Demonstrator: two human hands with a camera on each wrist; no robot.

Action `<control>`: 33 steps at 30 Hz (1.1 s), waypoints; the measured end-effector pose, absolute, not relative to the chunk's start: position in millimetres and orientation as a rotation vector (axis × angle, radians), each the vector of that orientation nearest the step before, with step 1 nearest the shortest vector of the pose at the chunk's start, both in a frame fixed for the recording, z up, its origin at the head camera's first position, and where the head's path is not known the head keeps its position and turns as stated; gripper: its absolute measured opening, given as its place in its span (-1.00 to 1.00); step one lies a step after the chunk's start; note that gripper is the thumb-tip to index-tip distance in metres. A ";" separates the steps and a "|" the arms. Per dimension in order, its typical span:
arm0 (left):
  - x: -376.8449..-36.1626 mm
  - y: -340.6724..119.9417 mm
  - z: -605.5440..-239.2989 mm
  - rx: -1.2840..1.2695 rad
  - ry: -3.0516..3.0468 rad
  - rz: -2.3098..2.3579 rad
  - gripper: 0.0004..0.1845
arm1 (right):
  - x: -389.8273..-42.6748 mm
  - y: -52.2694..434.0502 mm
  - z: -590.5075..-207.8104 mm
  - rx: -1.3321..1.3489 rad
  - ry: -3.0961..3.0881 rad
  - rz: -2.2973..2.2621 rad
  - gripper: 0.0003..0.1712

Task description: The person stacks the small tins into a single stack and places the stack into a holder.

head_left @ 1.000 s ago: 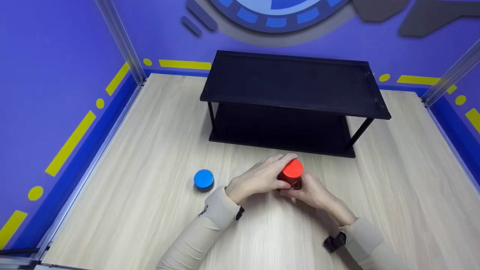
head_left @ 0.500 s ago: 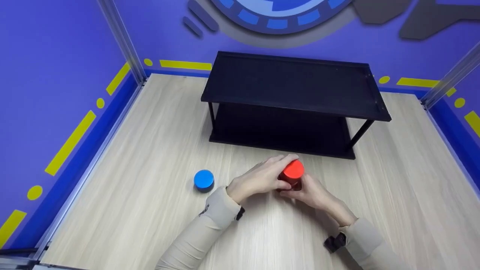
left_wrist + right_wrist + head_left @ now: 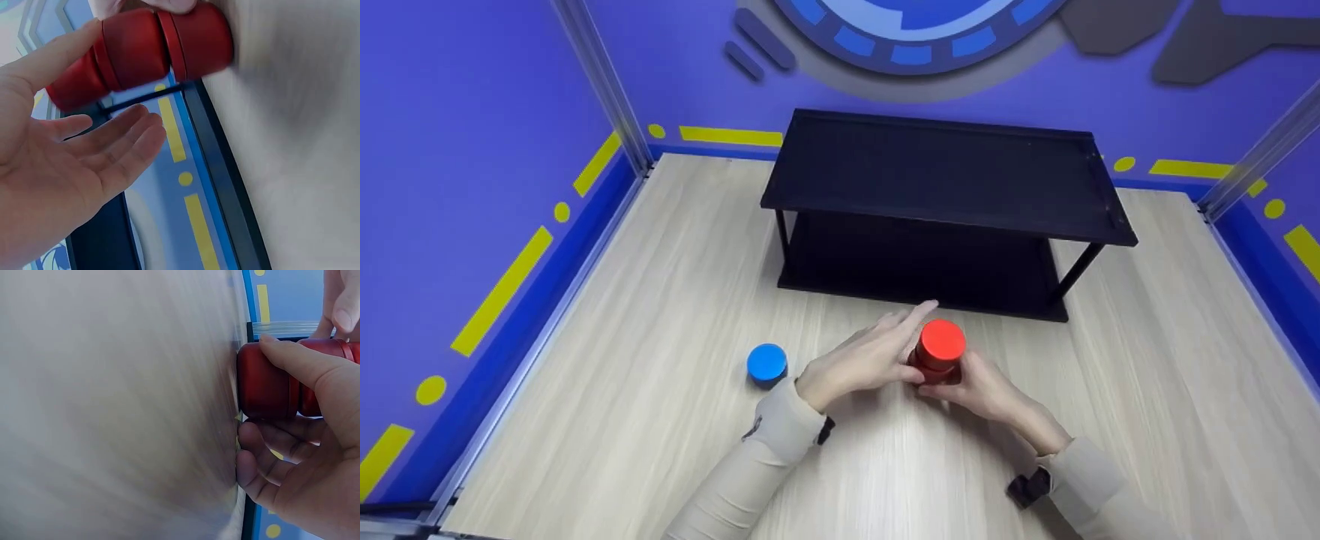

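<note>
Two red cylindrical canisters appear stacked upright on the table, the upper one (image 3: 943, 341) showing its flat round top in the head view. My right hand (image 3: 990, 386) grips the lower canister (image 3: 264, 382) near its base, thumb on one side and fingers curled on the other. Left of the stack, my left hand (image 3: 862, 364) has its fingers spread and extended. Its thumb lies along the upper part of the stack in the left wrist view, though whether it touches is unclear. A blue-topped canister (image 3: 767, 363) stands apart by my left wrist.
Behind the hands stands a black two-tier rack (image 3: 945, 172), its lower shelf (image 3: 915, 262) close to the stack. Blue panels (image 3: 510, 150) with yellow marks wall in the wooden table (image 3: 607, 405) at the back and sides.
My left hand has loosened from the upper red canister and drawn slightly left, its fingers straightening. The right hand stays at the base of the stack.
</note>
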State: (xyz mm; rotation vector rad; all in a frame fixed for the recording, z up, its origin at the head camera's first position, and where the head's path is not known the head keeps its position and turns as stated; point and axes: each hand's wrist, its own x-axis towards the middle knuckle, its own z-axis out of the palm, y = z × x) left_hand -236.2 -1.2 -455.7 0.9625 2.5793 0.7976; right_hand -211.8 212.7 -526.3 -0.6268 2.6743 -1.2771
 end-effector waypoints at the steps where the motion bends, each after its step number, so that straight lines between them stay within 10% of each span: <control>1: -236.1 -4.8 -455.4 0.951 2.592 0.783 0.04 | -211.9 212.8 -526.7 -0.626 2.681 -1.269 -0.43; 33: -224.7 -122.6 -471.1 0.419 2.700 0.478 -0.04 | -209.1 210.8 -525.2 -0.561 2.711 -1.271 -0.35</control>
